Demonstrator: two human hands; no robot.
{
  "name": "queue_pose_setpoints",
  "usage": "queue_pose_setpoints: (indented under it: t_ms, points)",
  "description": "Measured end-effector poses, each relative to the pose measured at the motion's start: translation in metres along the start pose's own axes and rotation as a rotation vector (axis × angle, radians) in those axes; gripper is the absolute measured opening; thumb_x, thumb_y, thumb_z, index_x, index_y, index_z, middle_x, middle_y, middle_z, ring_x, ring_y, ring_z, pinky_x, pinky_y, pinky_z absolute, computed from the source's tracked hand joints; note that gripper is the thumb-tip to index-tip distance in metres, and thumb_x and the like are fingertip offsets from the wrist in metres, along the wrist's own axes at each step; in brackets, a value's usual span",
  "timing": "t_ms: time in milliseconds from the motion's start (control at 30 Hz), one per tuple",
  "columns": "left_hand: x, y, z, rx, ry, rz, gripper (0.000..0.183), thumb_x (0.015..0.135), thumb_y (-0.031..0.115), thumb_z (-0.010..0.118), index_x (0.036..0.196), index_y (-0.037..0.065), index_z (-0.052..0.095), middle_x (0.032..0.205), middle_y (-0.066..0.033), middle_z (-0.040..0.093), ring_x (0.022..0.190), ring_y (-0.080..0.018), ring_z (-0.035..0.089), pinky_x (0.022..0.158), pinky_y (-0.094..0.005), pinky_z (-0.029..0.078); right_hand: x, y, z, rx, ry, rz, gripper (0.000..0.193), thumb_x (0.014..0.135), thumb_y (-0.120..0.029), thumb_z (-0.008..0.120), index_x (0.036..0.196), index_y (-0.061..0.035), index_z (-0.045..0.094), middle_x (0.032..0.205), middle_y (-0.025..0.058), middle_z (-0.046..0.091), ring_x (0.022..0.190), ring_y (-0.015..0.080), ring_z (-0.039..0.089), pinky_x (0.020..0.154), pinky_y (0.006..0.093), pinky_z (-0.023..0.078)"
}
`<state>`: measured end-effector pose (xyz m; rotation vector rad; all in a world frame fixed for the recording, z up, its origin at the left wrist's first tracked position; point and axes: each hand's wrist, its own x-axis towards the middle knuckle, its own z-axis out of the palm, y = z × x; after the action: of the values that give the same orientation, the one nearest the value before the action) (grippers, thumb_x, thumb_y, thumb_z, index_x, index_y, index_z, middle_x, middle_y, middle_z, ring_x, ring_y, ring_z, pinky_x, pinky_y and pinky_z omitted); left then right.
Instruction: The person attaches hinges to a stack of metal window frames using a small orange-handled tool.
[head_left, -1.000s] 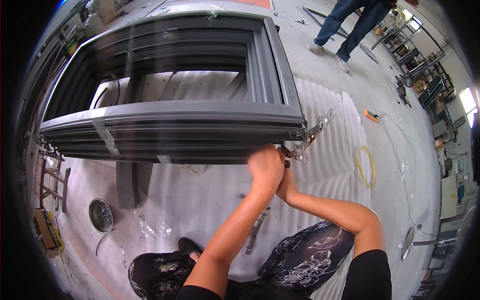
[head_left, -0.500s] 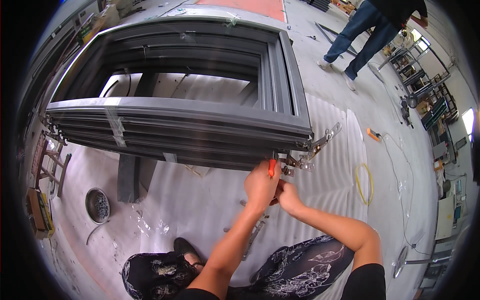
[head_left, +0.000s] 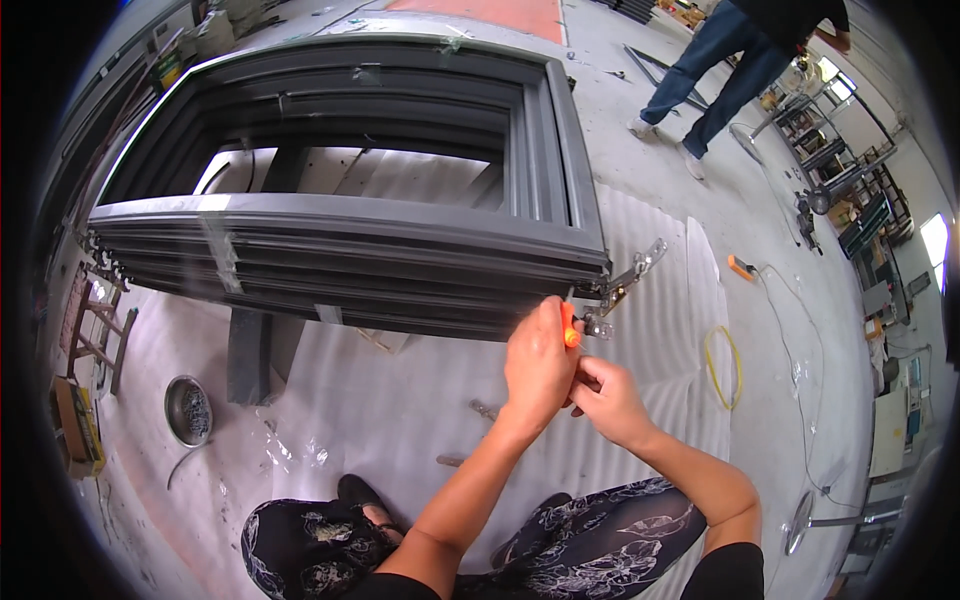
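Note:
A stack of dark grey rectangular frames, bound with clear tape, stands before me. At its near right corner, metal hinge arms stick out. My left hand is closed round a tool with an orange handle, held upright at that corner; its tip is hidden against the frames. Just below and to the right, my right hand is closed with its fingertips pinched together beside the left hand. What those fingers hold, if anything, cannot be made out.
On the left floor sits a metal bowl of small fasteners. White foam sheeting lies under the stack. To the right are a yellow loop and an orange-handled object. A person stands at the far right.
Both hands have moved a little right along the stack's near corner. The orange handle has moved right with my left hand and shows more plainly. The whole view has shifted slightly.

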<state>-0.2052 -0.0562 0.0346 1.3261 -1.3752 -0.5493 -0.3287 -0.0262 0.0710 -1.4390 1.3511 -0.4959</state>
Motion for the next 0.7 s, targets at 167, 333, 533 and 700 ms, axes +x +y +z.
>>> queue_pose_setpoints:
  t_ms: [167,333,533,700]
  points:
    - [0.002,0.011,-0.013,0.083,-0.008,0.080,0.040,0.079,0.000,0.059,0.117,-0.002,0.048,0.092,-0.0153,0.058,0.087,-0.0345,0.056,0.074,-0.0429,0.046,-0.012,-0.021,-0.005,-0.103,0.045,-0.156,0.063,0.085,-0.004,0.056,0.144,-0.0017,0.033,0.107,0.0092,0.064,0.077,0.0106,0.061,0.062,0.0264,0.053]
    - [-0.006,0.015,-0.023,0.078,-0.070,0.140,0.063,0.073,-0.001,0.066,0.131,-0.008,0.042,0.094,-0.0180,0.055,0.085,-0.0354,0.054,0.072,-0.0434,0.046,-0.014,-0.026,-0.004,0.107,0.001,-0.213,0.075,0.090,-0.023,0.063,0.149,0.0010,0.023,0.114,0.0131,0.060,0.082,0.0138,0.063,0.064,0.0259,0.052]
    - [-0.017,0.023,-0.026,-0.090,-0.179,0.152,0.068,0.076,-0.005,0.064,0.139,-0.004,0.039,0.096,-0.0167,0.053,0.085,-0.0328,0.054,0.074,-0.0392,0.047,-0.015,-0.027,-0.006,-0.036,0.184,-0.229,0.051,0.099,-0.033,0.052,0.128,0.0087,0.050,0.079,0.0107,0.065,0.070,0.0132,0.062,0.061,0.0272,0.048]
    - [0.002,0.051,-0.062,-0.413,-0.447,0.146,0.070,0.076,-0.008,0.065,0.141,0.003,0.042,0.108,-0.0139,0.057,0.097,-0.0252,0.057,0.080,-0.0326,0.049,-0.025,-0.039,-0.032,-0.086,0.310,-0.359,0.046,0.101,-0.026,0.045,0.131,0.0078,0.049,0.088,0.0123,0.068,0.075,0.0142,0.064,0.064,0.0274,0.052]
